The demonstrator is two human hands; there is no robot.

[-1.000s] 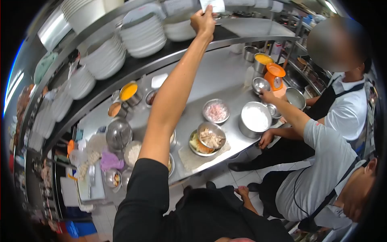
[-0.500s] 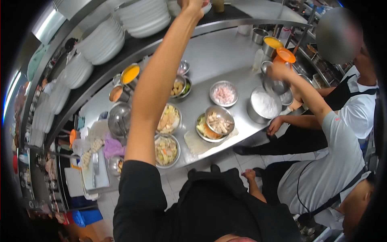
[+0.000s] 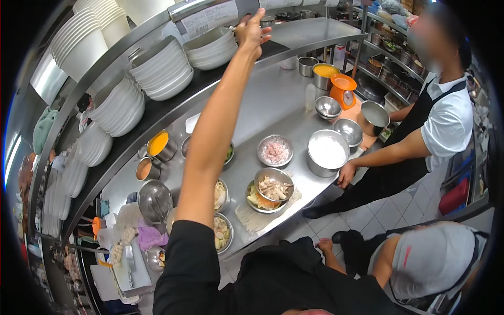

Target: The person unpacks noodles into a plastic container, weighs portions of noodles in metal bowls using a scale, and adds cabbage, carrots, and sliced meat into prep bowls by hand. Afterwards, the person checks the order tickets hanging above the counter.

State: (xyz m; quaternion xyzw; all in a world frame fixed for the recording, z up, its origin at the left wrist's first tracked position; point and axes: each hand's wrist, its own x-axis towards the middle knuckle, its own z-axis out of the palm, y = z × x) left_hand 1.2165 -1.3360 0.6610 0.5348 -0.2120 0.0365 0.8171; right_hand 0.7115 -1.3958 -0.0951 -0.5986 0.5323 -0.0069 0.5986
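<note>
My left hand [image 3: 252,32] is raised over the upper shelf, its fingers apart and nothing in them. Just below and left of it are stacked white bowls [image 3: 211,49], and a paper with writing [image 3: 209,20] is fixed on the rail behind. Low at my side hangs my right hand [image 3: 324,245], loosely curled, with nothing visible in it. In front of me on the steel counter, a metal bowl of pale strips [image 3: 274,187] rests on a bowl of shredded vegetables [image 3: 262,203]. Behind it stands a bowl of pink meat [image 3: 275,151]. My left forearm hides part of the counter.
A pot of white powder [image 3: 327,151] stands near the counter's right end, by an orange scale [image 3: 344,90]. A co-worker in an apron [image 3: 420,142] stands there, one hand at the pot. Another person in a grey cap [image 3: 433,262] bends low at my right.
My left hand has come into full view with fingers spread, as the camera view shifted. The grey-shirted person has drawn an arm back from the counter and bent down.
</note>
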